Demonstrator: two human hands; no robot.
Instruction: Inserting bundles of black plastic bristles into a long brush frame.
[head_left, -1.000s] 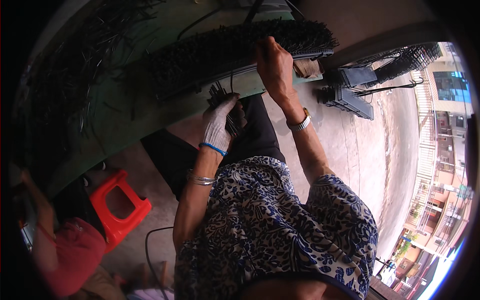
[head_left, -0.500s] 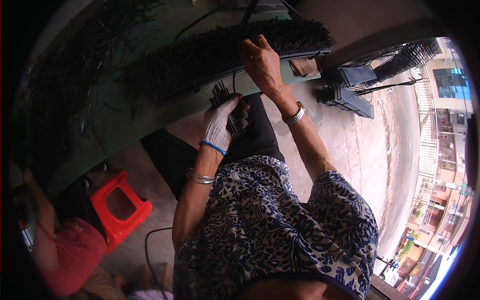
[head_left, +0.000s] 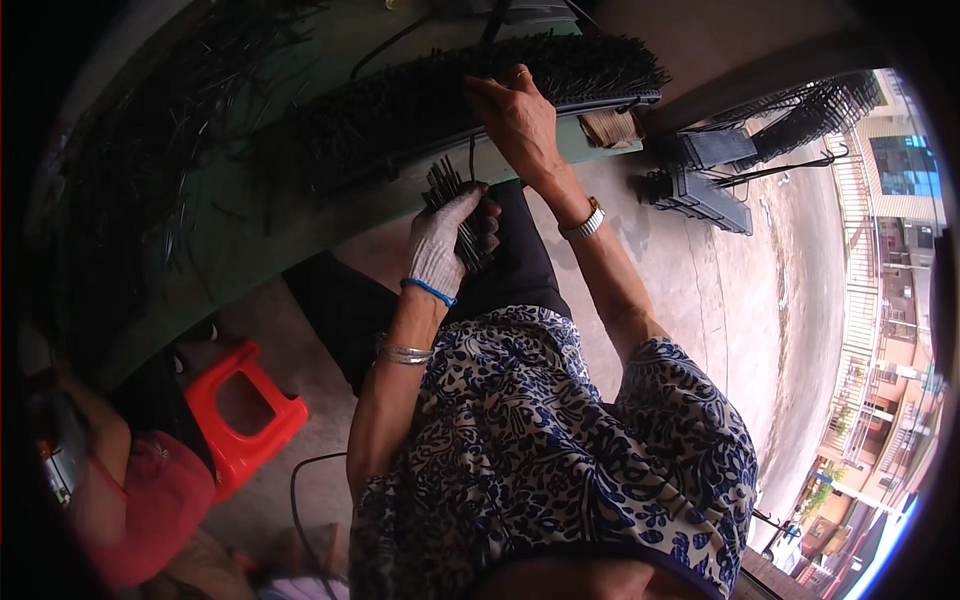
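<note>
My left hand (head_left: 440,238), in a pale knit glove with a blue cuff, is closed around a bundle of thin dark strips (head_left: 444,180). Their ends stick out past the thumb, and one longer strip stands up from the grip. Beyond it, a long dark piece with dense bristles (head_left: 590,62) lies along the near side of a green table (head_left: 240,268). Over its near edge is my bare right hand (head_left: 522,122), fingertips pinched together against the bristles. Whatever those fingertips hold is hidden by the hand.
Loose dark strips (head_left: 200,110) are heaped on the table's left. A tan bundle (head_left: 611,128) sits at its right corner. Dark bristled pieces with grey bases (head_left: 705,200) are on the floor to the right. At lower left are a red stool (head_left: 245,405) and another person (head_left: 150,500).
My right hand has shifted slightly left along the bristled piece. The left hand keeps its hold on the strips and has barely moved.
</note>
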